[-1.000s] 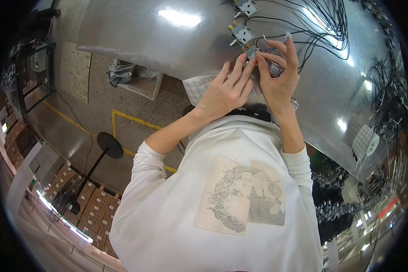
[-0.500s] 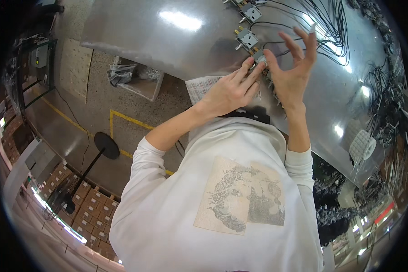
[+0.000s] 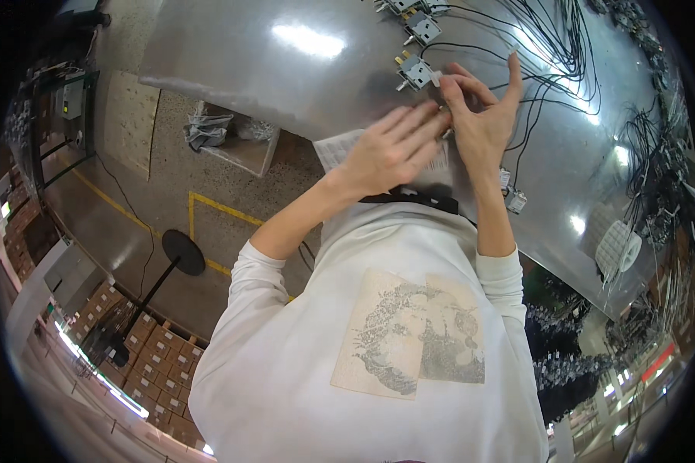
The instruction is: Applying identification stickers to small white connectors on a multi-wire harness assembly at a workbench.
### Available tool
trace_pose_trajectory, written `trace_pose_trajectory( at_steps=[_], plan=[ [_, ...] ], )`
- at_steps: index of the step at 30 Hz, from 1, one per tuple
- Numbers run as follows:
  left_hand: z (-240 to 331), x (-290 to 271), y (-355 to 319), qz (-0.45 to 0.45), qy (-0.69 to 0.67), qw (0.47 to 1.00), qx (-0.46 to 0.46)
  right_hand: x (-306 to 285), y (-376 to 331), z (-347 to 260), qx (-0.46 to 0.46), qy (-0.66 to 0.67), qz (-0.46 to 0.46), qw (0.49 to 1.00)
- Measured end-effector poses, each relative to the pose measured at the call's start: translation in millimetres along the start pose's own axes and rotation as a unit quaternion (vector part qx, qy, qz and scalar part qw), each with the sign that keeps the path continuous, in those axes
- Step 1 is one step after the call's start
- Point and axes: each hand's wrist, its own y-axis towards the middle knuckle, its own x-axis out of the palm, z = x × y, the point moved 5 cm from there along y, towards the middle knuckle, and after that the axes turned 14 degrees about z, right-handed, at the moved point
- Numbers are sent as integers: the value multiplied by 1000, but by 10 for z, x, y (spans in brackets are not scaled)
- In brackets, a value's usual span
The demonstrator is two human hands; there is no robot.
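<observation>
My left hand [image 3: 390,150] is over a white printed sheet [image 3: 334,147] at the table's near edge, its fingers stretched out flat and slightly blurred. My right hand [image 3: 483,127] is just to its right, fingers spread, with a small pale tab on the raised fingertip. Close to the right thumb lies a small grey metal switch box [image 3: 415,72] with brass terminals and a short shaft; a small whitish piece shows between them. Another such box [image 3: 422,28] sits farther back, among several in a row. Beside my right forearm are more grey boxes [image 3: 515,201]. What lies under my fingers is hidden.
Thin black leads [image 3: 567,58] run from the boxes into a bundle across the metal table [image 3: 224,46]. A white spool-like roll [image 3: 618,247] is at the right edge. On the floor to the left are a plastic bin [image 3: 259,150] and a round black stand base [image 3: 183,251].
Both hands have come away from the box they touched, and the left has drawn back slightly. The right has shifted a little left and lower. Boxes beside the right forearm have come into sight.
</observation>
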Motion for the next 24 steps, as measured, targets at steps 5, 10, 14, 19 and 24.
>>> trace_pose_trajectory(
  at_steps=[5, 10, 14, 19, 24],
  plan=[
    [-251, -13, -36, -1, 173, 984, -32, 115, 4, 35, -63, -77, -19, 995],
    [-241, 16, -81, -17, 172, 984, -35, 148, 17, 3, -51, -97, 2, 994],
    [-242, 59, -65, -9, 166, 985, -47, 164, -8, -43, -75, -131, -8, 989],
    [-239, 88, -46, -35, 203, 978, -29, 222, -30, -85, -130, -137, -13, 982],
    [-239, 89, 29, -38, 241, 970, 12, 175, 38, -365, -367, -349, 32, 862]
  ],
)
